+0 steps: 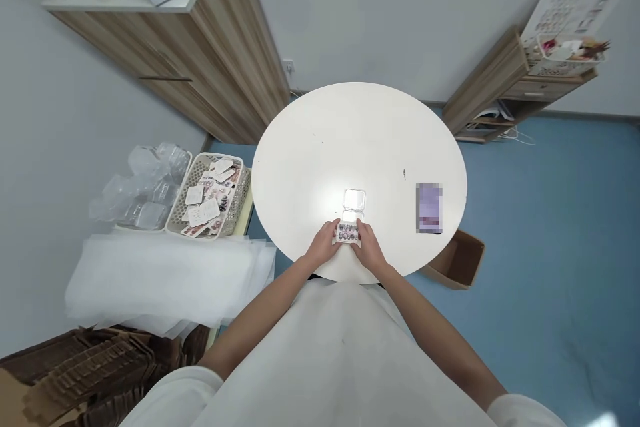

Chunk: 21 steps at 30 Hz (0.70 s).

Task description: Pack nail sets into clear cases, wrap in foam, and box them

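One white card (pixel 347 232), two rows of dark, shiny oval pieces on it, sits between the left hand (pixel 325 243) and the right hand (pixel 369 248), close to the near edge of the rounded white table (pixel 360 127). Left thumb and fingers pinch its left edge; right thumb and forefinger pinch its right edge. Just beyond the white card lies a clear case (pixel 355 199), open, its two halves one behind the other. Whether the white card touches the case's near half, can't tell.

Progress, as I judge it: partway. Clear case is open, white card is in hand and looks to be outside it; putting the two together, if that's wanted, isn't done. Left of the table, a white basket (pixel 236 203) holds many loose cards (pixel 204 212), with clear plastic packaging (pixel 150 190) heaped beside it — same batch or not, unclear.

Writing: nothing readable. Some loose cards seem to carry print, too small. Poster (pixel 575 7) at far right shows rows of small pictures, maybe text — too small as well. Purple rectangle (pixel 429 208) on the table's right side is pixelated, so no label there. No brand legible.
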### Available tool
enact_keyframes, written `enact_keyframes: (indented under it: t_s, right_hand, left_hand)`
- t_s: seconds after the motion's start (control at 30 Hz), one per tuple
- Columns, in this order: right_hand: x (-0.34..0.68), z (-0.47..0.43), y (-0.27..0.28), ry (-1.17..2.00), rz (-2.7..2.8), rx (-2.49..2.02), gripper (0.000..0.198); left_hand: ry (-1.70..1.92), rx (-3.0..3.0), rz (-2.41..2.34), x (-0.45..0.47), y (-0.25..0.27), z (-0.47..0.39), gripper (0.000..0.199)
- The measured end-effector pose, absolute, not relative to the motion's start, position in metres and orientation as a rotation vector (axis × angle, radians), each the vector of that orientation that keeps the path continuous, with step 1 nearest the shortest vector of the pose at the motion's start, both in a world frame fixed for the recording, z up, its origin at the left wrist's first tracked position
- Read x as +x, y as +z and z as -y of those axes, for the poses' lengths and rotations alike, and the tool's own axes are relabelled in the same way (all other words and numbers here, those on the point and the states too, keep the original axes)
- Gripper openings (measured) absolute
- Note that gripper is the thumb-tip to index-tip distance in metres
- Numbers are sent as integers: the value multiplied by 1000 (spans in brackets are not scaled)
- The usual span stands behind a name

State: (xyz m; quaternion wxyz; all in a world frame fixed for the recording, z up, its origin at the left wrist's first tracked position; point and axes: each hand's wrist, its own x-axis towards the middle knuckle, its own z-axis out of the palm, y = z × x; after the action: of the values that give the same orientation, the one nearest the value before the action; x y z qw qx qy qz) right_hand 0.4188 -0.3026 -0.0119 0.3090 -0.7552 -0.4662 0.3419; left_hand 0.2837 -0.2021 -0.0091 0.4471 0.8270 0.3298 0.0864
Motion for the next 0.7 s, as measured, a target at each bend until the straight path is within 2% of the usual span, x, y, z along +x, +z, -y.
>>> enact_keyframes:
  t_s: [0.23, 0.7]
  right_hand:
    - [449, 304, -20, 870, 1299, -2017, 65]
    - [465, 283, -30, 864, 1450, -2101, 63]
  left_hand:
    - [93, 2123, -832, 312, -11, 199, 60]
    - [-41, 2129, -983, 326, -19, 187, 62]
